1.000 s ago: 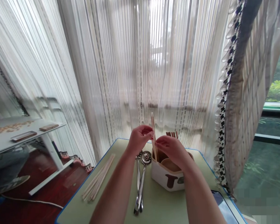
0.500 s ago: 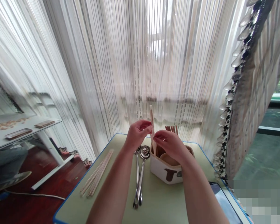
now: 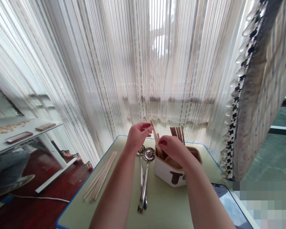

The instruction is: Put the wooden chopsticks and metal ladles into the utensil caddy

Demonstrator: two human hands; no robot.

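Pale wooden chopsticks (image 3: 155, 136) stand tilted in the left compartment of a white utensil holder (image 3: 165, 173) with a brown rim. My left hand (image 3: 139, 136) has its fingertips at their upper end, thumb and forefinger closed about it. Lower down, just above the rim, my right hand (image 3: 173, 149) pinches the chopsticks; its fingers are partly hidden. Darker brown chopsticks (image 3: 178, 133) rise from the holder's back, behind my right hand. Beside the holder lie two metal utensils, one a slotted ladle (image 3: 149, 155), with handles crossing near the front.
More pale chopsticks (image 3: 100, 178) lie in a loose bundle on the left of the small blue-edged table (image 3: 120, 211). A tablet-like device (image 3: 228, 203) is at the right edge. A white desk (image 3: 41, 132) and a person's leg and shoe (image 3: 16, 184) are at far left; curtains hang behind.
The pale chopsticks have gone lower into the holder and lean more to the left. My right hand has dropped slightly toward the rim; my left hand has shifted a little left.
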